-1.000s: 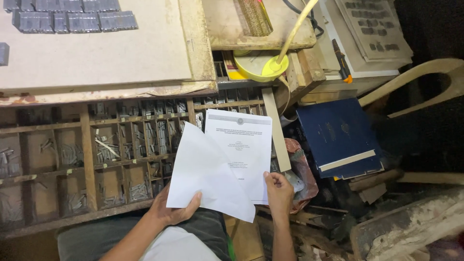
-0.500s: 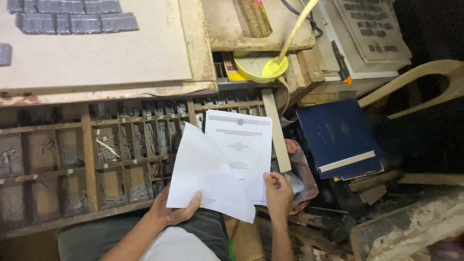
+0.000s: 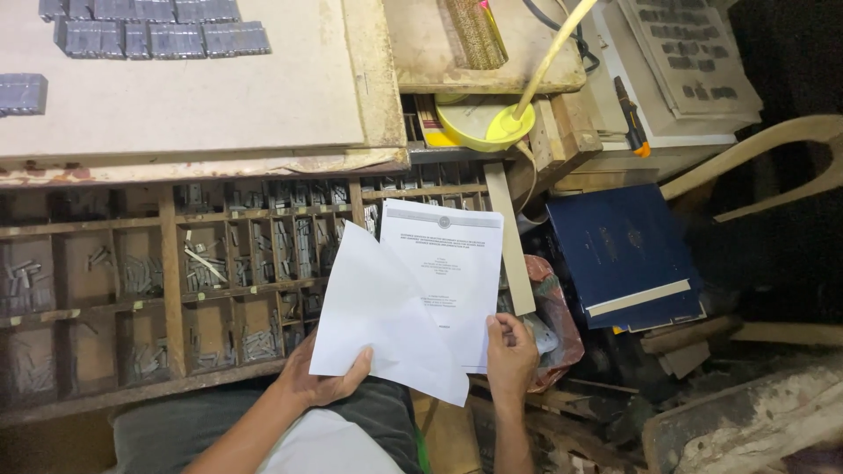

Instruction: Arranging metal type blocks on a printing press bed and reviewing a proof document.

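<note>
My left hand (image 3: 323, 377) grips the lower edge of a blank white sheet (image 3: 373, 316), which is tilted and overlaps a printed white page (image 3: 448, 272). My right hand (image 3: 509, 355) pinches the bottom right corner of that printed page. Both sheets are held above a wooden type case (image 3: 171, 290) whose small compartments hold several grey metal pieces. My lap in dark clothing shows below the papers.
A pale board (image 3: 176, 96) with rows of grey metal blocks (image 3: 149, 35) lies at top left. A yellow lamp base (image 3: 479, 123) and a dark blue book (image 3: 619, 254) sit to the right. A light wooden chair (image 3: 773, 158) and cluttered wood scraps fill the right side.
</note>
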